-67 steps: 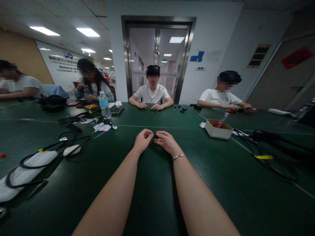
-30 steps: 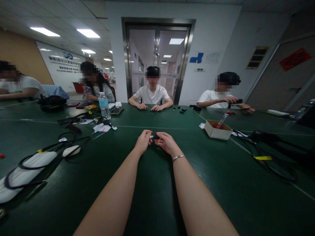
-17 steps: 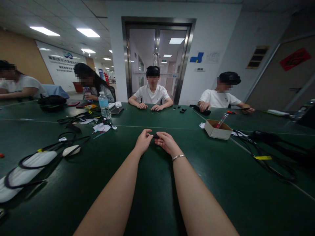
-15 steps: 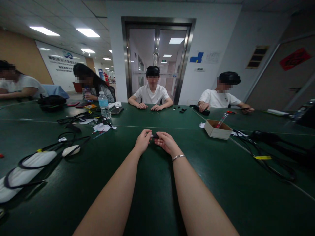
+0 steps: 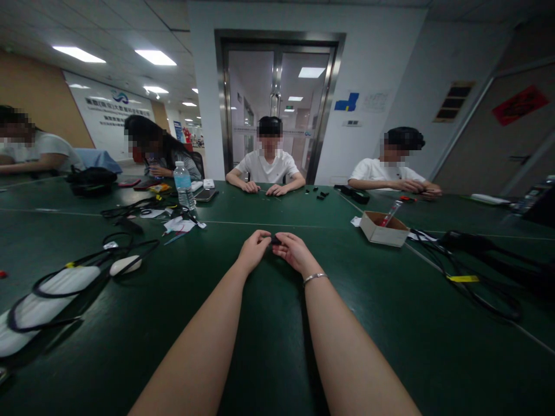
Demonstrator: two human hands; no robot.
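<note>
Both hands meet over the middle of the green table [image 5: 277, 323], at a small black object [image 5: 275, 240] much like a USB stick; its details are too small to make out. My right hand [image 5: 293, 252] is closed on the object, thumb and fingers pinching it. At its left end is my left hand [image 5: 254, 251], with thumb and fingertips pinched together against it. The fingers partly hide the object. A silver bangle [image 5: 315, 278] circles my right wrist.
An open cardboard box [image 5: 384, 231] holding a clear tube stands right of my hands. Left lie cables, papers [image 5: 180, 225], a white mouse [image 5: 125, 265] and a water bottle [image 5: 184, 185]. Across sit several people; small black pieces [image 5: 321, 196] lie near the far edge.
My left fingertips have shifted slightly right, and the pale metallic bit between my hands no longer shows. The person at the right has brought both hands together, leaving a black item on the table.
</note>
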